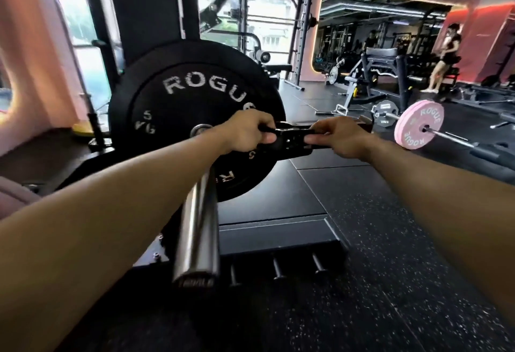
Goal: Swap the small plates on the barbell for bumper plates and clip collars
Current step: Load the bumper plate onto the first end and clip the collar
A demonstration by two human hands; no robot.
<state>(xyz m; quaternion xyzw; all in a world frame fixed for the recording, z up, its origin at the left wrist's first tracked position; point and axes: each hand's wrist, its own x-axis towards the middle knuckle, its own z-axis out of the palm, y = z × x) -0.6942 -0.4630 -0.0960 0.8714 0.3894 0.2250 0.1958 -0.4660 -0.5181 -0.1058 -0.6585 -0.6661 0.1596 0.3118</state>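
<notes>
A black ROGUE 5 kg bumper plate (181, 106) sits on the chrome barbell sleeve (199, 226), which points toward me. Both hands hold a black clip collar (289, 139) in the air to the right of the sleeve, in front of the plate's lower right face. My left hand (248, 132) grips the collar's left end with thumb underneath. My right hand (338, 137) pinches its right end. The collar is not on the sleeve.
A black platform edge with short storage pegs (278, 265) lies below the sleeve. A second barbell with pink ROGUE plates (418, 127) rests on the floor at right. Benches, racks and a standing person (446, 59) are farther back. Speckled rubber floor (390, 282) spreads at right.
</notes>
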